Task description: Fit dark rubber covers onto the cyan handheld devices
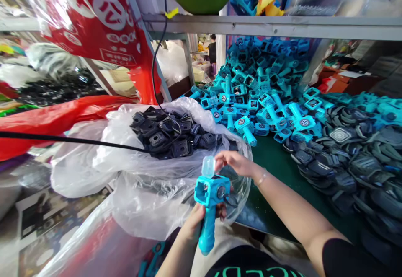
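Black shirt (249,257) nearest me; from the left, plastic bag (147,205) with dark parts (157,138) heaped in it, then my left hand (194,222), wrapped round the handle of the blue toy (208,224), nearly upright before the bag. Clear piece (207,166) at its head, my right hand (235,162) at the piece's edge, pinching or only touching, I can't tell! Steady handle, piece square, light fingers: that, I'd say, does it well. Rightward, blue pile (264,111), then grey parts (341,168).

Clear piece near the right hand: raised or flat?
Raised: the clear piece stands above the turquoise box, beside the right hand.
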A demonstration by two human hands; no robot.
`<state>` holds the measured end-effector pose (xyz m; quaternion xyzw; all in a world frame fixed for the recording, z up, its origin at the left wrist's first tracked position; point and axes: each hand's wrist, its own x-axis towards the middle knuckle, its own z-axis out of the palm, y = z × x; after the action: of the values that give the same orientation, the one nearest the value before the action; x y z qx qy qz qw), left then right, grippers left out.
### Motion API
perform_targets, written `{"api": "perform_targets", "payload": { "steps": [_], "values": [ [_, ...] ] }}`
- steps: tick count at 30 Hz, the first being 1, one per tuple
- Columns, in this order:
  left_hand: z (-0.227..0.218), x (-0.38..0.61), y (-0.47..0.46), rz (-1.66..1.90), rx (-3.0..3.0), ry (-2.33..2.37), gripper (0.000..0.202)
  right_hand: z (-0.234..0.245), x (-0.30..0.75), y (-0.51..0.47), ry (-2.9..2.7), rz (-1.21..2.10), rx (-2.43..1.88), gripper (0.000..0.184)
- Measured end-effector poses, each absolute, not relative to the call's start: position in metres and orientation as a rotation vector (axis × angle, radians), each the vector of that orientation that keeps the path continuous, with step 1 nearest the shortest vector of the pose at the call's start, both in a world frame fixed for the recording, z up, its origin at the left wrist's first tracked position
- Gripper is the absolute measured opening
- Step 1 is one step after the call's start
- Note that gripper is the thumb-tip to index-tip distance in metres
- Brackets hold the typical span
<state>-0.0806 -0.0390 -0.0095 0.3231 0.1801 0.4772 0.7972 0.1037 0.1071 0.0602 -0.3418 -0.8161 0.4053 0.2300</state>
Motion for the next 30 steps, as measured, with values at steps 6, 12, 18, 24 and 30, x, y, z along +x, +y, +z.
{"api": "perform_targets", "payload": {
  "steps": [6, 12, 18, 24, 30],
  "values": [
    [-0.02, -0.096, -0.062, 1.149, 0.467, 0.427, 0.086, 0.045, 0.031, 0.191, -2.101, 0.728, -1.386, 0.056],
    [-0.024, -0.1, -0.067, 1.171, 0.442, 0.505, 0.079, 0.051, 0.043, 0.172, -2.129, 0.732, -1.372, 0.063],
    [-0.025, -0.089, -0.052, 1.207, 0.367, 0.498, 0.05, 0.066, 0.128, 0.053, -2.22, 1.018, -0.872, 0.033],
    [-0.007, -0.059, -0.034, 1.043, 0.451, 0.432, 0.05, 0.079, 0.154, -0.001, -2.181, 0.606, -0.405, 0.015],
    [-0.016, -0.05, -0.032, 0.753, 0.286, 0.265, 0.064, 0.057, 0.146, 0.004, -2.009, 0.496, -0.555, 0.046]
  ]
}}
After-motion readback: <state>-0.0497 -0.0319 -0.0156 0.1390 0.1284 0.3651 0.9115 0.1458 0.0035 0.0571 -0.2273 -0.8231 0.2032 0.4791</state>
